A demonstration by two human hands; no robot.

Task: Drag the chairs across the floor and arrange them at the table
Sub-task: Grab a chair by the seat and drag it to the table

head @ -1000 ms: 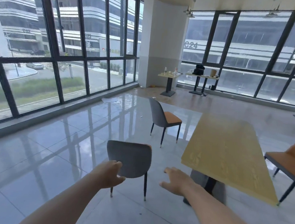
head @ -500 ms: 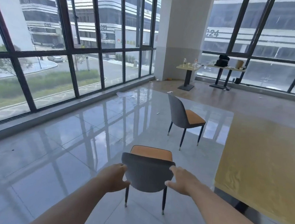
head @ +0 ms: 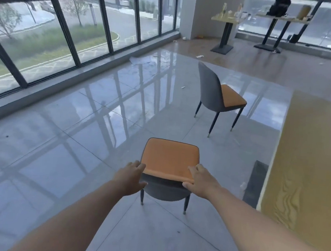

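Observation:
A grey chair with an orange seat (head: 170, 157) stands right in front of me, its backrest toward me. My left hand (head: 131, 179) grips the left top corner of the backrest, fingers over the front and thumb behind. My right hand (head: 201, 180) grips the right top corner the same way. A second grey and orange chair (head: 218, 96) stands farther off, facing right toward the long yellow wooden table (head: 312, 156) along the right edge.
The table's dark base (head: 255, 184) sits just right of the held chair. A wall of windows (head: 69, 28) runs along the left. Two small tables (head: 226, 19) with bottles and a bag stand far back. Bits of litter lie on the shiny tiled floor.
I have stepped closer and look down more. Both hands went from reaching to holding the backrest's top corners. The chair now sits nearer below me.

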